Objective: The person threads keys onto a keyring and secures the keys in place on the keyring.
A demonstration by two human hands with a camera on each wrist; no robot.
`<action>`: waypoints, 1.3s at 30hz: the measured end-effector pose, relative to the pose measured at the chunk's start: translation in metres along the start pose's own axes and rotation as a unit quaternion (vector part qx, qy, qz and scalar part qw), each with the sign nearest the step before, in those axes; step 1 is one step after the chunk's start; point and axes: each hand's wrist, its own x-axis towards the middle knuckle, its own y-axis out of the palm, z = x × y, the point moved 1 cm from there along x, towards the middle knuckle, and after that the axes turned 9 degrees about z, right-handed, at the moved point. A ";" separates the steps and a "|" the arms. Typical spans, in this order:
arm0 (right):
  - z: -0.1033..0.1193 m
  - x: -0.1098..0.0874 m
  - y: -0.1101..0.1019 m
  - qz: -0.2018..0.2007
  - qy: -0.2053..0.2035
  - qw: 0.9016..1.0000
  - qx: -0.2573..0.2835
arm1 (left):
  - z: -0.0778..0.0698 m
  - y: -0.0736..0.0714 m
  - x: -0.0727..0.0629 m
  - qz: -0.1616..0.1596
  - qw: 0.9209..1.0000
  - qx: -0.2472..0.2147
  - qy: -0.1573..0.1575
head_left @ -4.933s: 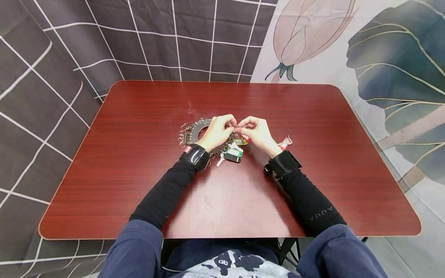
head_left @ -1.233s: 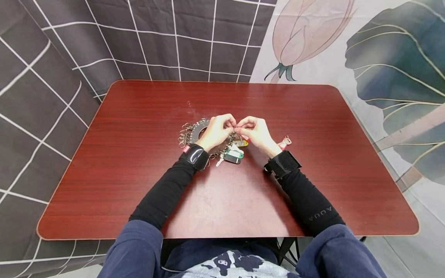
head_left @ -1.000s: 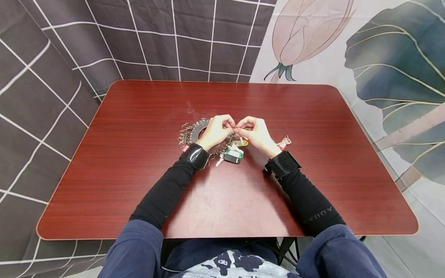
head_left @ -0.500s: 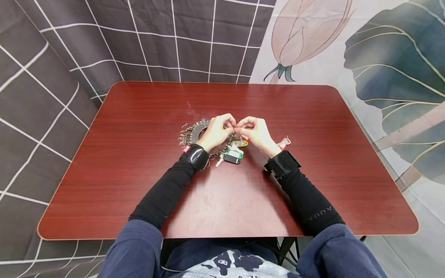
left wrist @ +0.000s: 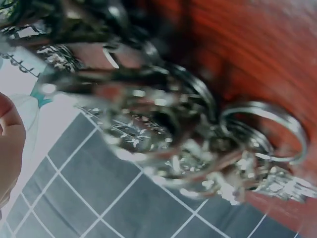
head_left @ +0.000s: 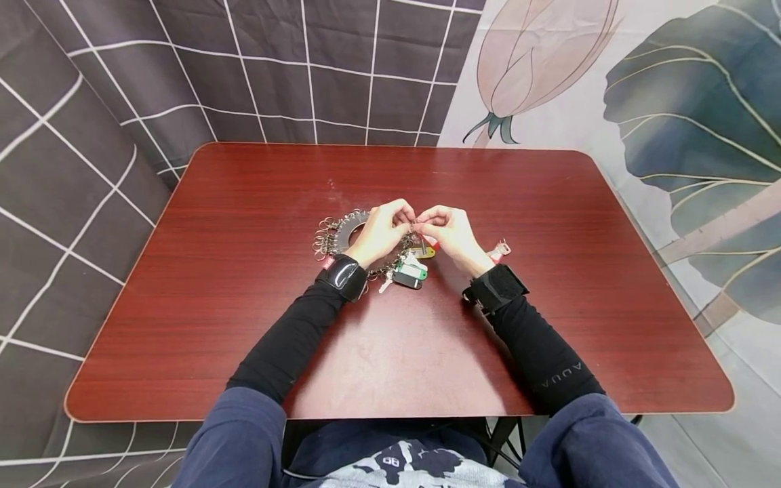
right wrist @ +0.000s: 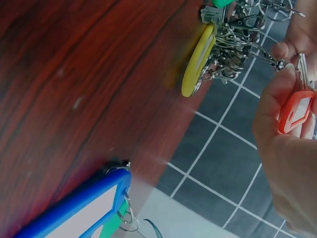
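Note:
In the head view, a large grey ring [head_left: 343,238] hung with several small metal rings lies mid-table, partly under my left hand [head_left: 381,234]. That hand's thumb and fingertips pinch a small metal clasp on the ring's right side. My right hand [head_left: 453,236] meets it there, fingertips touching the same clasp. The right wrist view shows a red key tag [right wrist: 297,111] with a silver key [right wrist: 302,69] held in the right fingers. Below the hands are a yellow key tag [head_left: 424,252], a green key tag [head_left: 415,268] and a black one [head_left: 407,278].
A red and metal piece [head_left: 500,251] lies beside the right wrist. The right wrist view has a blue key tag [right wrist: 74,206] close to the camera. Metal rings [left wrist: 267,126] crowd the blurred left wrist view. The red-brown table [head_left: 274,190] extends around.
Both hands stay in nearly the same spot, with only slight fingertip movement. The red key tag under the right fingers shifts a little in and out of sight.

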 end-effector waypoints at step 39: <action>-0.009 0.001 -0.022 -0.052 -0.050 0.997 0.031 | -0.001 -0.001 -0.001 0.002 0.999 -0.040 -0.014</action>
